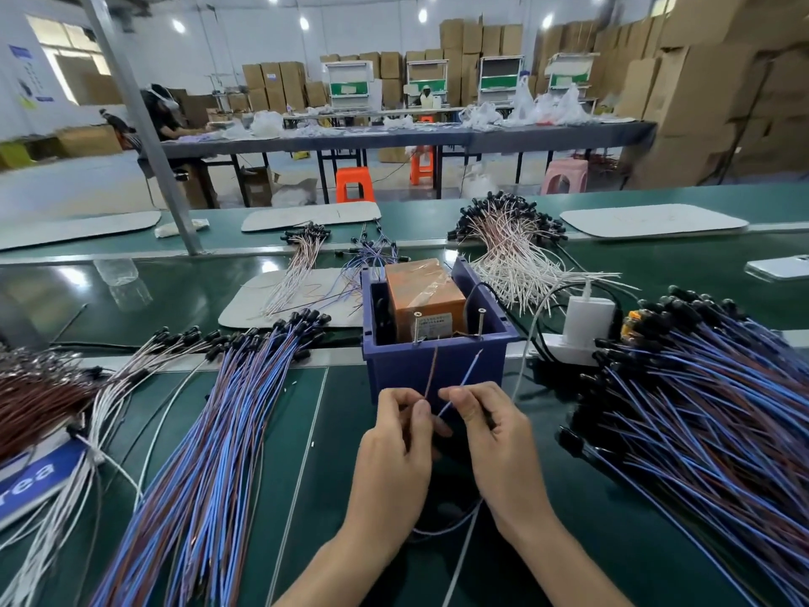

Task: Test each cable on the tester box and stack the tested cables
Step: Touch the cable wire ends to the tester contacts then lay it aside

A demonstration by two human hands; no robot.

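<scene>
The tester box [437, 370] is a blue plastic bin with an orange block [427, 295] inside and two upright screws at its front rim, one to the left [416, 328] and one to the right [481, 322]. Just in front of it, my left hand [394, 453] pinches a brown wire end [431, 374] and my right hand [494, 440] pinches a blue wire end [464, 378]. Both ends point up toward the screws, short of touching them. The cable loops down between my wrists. A large fan of blue and brown cables [210, 431] lies left, another pile [700, 409] right.
A white power strip with a charger plug [586, 322] sits right of the box. White-wired cable bundles [512, 247] lie behind on the green belt, with cardboard mats [297, 300], a phone [779, 267] far right, and a metal post [144, 124] at left.
</scene>
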